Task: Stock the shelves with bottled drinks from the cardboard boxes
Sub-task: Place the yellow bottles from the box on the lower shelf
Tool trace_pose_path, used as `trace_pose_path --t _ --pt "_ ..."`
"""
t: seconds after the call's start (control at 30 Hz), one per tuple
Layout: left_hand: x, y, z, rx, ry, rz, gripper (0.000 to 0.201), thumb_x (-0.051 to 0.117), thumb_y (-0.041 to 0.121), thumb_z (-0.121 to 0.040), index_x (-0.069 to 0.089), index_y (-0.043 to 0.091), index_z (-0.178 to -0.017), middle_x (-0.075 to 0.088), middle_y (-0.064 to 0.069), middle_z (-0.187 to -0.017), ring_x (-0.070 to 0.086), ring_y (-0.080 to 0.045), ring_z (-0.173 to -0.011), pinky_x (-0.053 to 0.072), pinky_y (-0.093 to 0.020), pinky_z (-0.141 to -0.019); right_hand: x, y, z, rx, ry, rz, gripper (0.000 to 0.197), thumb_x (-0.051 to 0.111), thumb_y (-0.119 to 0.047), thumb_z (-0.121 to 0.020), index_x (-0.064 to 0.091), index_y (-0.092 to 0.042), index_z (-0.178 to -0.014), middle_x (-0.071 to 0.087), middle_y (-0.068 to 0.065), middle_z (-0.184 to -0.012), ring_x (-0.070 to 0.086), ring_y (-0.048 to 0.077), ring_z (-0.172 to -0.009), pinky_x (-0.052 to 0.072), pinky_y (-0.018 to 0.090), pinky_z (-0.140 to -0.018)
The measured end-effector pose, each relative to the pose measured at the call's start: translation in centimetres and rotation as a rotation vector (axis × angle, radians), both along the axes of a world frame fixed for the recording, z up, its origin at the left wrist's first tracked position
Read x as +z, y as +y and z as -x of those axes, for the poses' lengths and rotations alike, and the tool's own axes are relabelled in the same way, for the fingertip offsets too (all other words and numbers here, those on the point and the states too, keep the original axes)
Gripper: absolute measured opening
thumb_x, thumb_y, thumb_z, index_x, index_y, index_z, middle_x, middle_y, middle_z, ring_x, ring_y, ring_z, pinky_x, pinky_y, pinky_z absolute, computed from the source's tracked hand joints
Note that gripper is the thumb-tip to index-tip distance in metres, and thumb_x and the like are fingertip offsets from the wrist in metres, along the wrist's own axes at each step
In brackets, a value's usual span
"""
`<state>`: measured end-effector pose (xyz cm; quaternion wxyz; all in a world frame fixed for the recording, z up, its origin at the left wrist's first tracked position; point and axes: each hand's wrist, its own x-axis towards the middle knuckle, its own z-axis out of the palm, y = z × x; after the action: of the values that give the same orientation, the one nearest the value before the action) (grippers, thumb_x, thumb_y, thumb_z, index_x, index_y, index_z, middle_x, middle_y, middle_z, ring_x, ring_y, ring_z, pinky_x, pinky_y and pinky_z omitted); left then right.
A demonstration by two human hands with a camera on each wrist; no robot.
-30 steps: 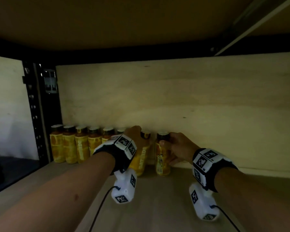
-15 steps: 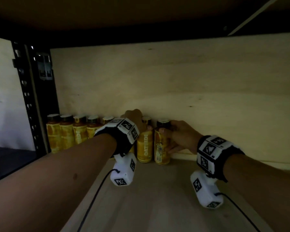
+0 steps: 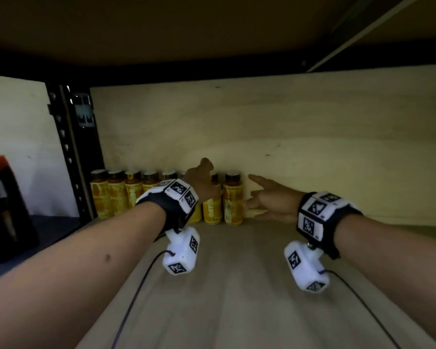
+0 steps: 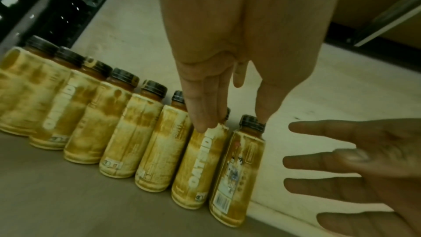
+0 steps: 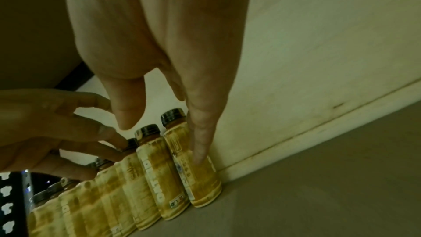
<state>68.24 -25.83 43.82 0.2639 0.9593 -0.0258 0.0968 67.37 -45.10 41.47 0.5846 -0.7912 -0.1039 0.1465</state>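
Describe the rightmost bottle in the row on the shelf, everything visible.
The rightmost bottle has a dark screw cap, amber contents and a yellow-tan wrap label with a barcode near its base. It stands upright on the wooden shelf, at the back panel, pressed against its neighbour. Neither open hand grips it; whether a fingertip touches it is unclear.

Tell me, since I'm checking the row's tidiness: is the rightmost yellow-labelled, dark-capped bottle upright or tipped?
Upright. The rightmost yellow-labelled, dark-capped bottle stands on its base on the wooden shelf board, cap up, level with its neighbours.

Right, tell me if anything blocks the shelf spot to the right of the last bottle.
Nothing visible does. Right of the end bottle the shelf board is bare along the back panel; only the open right hand hovers there.
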Motion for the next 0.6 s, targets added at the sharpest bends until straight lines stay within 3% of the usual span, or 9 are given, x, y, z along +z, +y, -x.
trace_pose_path --t 0.07,0.13,0.23,0.3,0.37,0.5,0.6 --pt "0.5 -0.4 2.7 -0.033 0.03 -0.049 0.059 0.068 0.032 -0.084 0.035 0.017 -0.13 0.057 -0.01 -0.102 0.058 -0.027 -0.083 0.054 -0.041 -0.075 0.6 -0.4 1.8 -0.02 -0.01 0.017 0.083 0.068 -0.006 -0.088 0.025 -0.037 -0.151 0.031 0.002 -0.155 0.042 0.021 -0.134 0.052 0.036 -0.092" --pt "1.1 -0.9 5.7 -0.084 0.04 -0.099 0.055 0.068 0.033 -0.084 0.043 0.018 -0.13 0.057 -0.007 -0.115 0.059 -0.026 -0.098 0.055 -0.041 -0.084 1.2 -0.7 4.3 -0.02 -0.039 0.058 0.064 0.065 -0.008 -0.09 0.039 -0.028 -0.145 0.05 0.004 -0.14 0.055 0.021 -0.121 0.053 0.039 -0.094" --pt "1.1 -1.8 10.8 -0.157 0.018 -0.072 0.043 0.069 0.027 -0.084 0.055 0.014 -0.122 0.065 -0.008 -0.109 0.065 -0.029 -0.094 0.056 -0.041 -0.082 1.5 -1.5 9.5 0.069 -0.07 0.179 0.033 0.061 -0.012 -0.094 0.056 -0.018 -0.126 0.068 0.007 -0.115 0.069 0.023 -0.102 0.054 0.041 -0.095" --pt "0.2 -2.5 15.2 -0.224 0.074 0.103 0.031 0.069 0.02 -0.086 0.06 0.008 -0.114 0.068 -0.015 -0.098 0.067 -0.029 -0.083 0.057 -0.04 -0.078 0.9 -2.6 13.5 0.143 -0.053 0.204 0.032 0.058 -0.012 -0.096 0.054 -0.01 -0.127 0.068 0.011 -0.117 0.069 0.029 -0.103 0.052 0.043 -0.095" --pt "-1.5 -3.2 20.3 -0.293 0.191 0.295 0.023 0.067 0.017 -0.088 0.061 0.006 -0.108 0.07 -0.018 -0.088 0.068 -0.026 -0.076 0.056 -0.039 -0.074 -0.3 -4.1 18.0 0.214 -0.046 0.233 0.028 0.058 -0.012 -0.096 0.057 -0.01 -0.124 0.07 0.011 -0.115 0.07 0.029 -0.102 0.051 0.043 -0.095" --pt "-6.7 -4.5 28.3 -0.426 0.357 0.396 0.019 0.066 0.018 -0.087 0.065 0.006 -0.102 0.072 -0.017 -0.083 0.072 -0.027 -0.077 0.058 -0.036 -0.071 -4.3 -7.5 26.3 0.307 -0.014 0.23 0.03 0.065 -0.018 -0.089 0.062 -0.013 -0.118 0.074 0.009 -0.105 0.073 0.024 -0.093 0.058 0.033 -0.086" --pt "-11.8 -5.9 31.4 -0.451 0.46 0.484 0.02 0.065 0.017 -0.088 0.065 0.004 -0.103 0.072 -0.017 -0.082 0.072 -0.028 -0.078 0.059 -0.036 -0.072 -9.1 -9.2 30.2 0.27 0.079 0.161 0.038 0.068 -0.024 -0.081 0.064 -0.013 -0.116 0.074 0.011 -0.103 0.072 0.025 -0.093 0.057 0.035 -0.087"
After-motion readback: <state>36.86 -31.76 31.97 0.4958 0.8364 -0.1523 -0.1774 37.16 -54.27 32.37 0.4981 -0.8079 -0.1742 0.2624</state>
